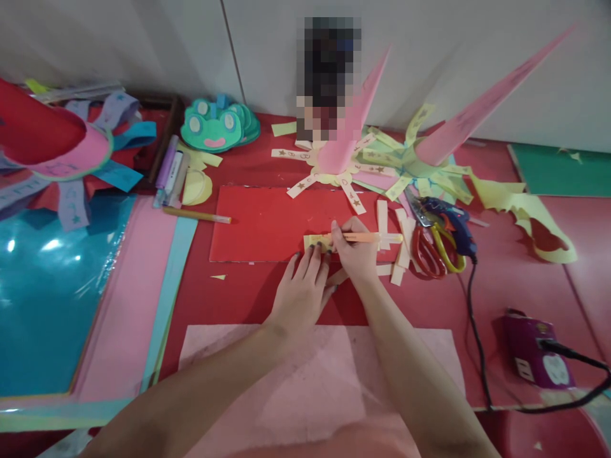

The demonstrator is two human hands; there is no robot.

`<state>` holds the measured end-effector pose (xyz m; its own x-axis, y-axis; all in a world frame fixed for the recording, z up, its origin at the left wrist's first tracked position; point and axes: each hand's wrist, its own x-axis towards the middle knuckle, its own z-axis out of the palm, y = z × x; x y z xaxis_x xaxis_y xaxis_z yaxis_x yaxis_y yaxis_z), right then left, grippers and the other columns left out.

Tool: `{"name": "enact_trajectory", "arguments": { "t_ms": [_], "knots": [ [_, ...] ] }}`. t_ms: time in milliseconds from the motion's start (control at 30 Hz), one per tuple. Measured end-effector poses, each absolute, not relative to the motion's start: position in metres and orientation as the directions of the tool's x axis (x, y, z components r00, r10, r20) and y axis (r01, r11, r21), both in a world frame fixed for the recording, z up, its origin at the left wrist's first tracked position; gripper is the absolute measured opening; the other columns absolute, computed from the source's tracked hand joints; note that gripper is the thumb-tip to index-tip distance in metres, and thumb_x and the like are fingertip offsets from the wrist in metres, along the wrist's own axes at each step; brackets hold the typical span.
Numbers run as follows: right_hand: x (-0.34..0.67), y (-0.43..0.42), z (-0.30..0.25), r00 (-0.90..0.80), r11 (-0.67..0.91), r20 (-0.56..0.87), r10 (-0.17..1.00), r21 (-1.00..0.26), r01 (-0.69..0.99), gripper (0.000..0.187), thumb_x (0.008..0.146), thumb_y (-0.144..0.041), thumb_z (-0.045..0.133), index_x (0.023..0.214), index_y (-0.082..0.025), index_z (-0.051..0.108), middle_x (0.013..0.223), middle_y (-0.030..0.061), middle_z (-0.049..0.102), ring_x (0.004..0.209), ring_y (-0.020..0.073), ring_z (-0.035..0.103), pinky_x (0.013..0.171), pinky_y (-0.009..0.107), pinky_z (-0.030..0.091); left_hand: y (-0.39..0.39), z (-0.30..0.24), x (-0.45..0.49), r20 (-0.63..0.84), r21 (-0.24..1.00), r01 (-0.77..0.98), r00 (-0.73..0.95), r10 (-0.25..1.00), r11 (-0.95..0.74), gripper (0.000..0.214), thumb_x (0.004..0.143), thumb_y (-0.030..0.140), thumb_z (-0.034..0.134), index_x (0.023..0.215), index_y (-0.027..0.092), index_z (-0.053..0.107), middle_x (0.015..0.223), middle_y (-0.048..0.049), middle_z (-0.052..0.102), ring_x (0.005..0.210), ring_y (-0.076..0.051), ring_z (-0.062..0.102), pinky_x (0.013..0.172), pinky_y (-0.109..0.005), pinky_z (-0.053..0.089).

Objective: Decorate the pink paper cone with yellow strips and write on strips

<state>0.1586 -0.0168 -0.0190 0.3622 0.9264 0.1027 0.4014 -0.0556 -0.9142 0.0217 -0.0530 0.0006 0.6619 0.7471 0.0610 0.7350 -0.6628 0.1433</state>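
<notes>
My right hand is closed round an orange pen that lies nearly level, its tip on a small yellow paper strip. My left hand lies flat with fingers stretched out, fingertips pressing the near edge of that strip. The strip rests on a red sheet of paper. Several cream paper strips lie just right of my right hand.
Red-and-yellow scissors and a blue glue gun with a black cord lie to the right, near a purple power strip. Pink cone hats with labelled strips stand behind. Frog masks, markers, a pencil and coloured sheets lie left.
</notes>
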Motion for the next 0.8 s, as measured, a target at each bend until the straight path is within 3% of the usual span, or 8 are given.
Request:
{"name": "enact_trajectory", "arguments": {
  "t_ms": [800],
  "knots": [
    [0.1592, -0.0173, -0.0202, 0.355, -0.047, 0.113, 0.928, -0.909, 0.414, 0.032, 0.082, -0.036, 0.049, 0.057, -0.021, 0.037, 0.047, -0.007, 0.039, 0.044, 0.0073, 0.039, 0.045, 0.022, 0.033, -0.0529, 0.0005, 0.0212, 0.056, 0.18, 0.735, 0.656, 0.752, -0.654, 0.042, 0.091, 0.029, 0.033, 0.123, 0.006, 0.049, 0.132, -0.0176, 0.047, 0.124, -0.026, 0.042, 0.102, -0.041, 0.035]
  ]
}}
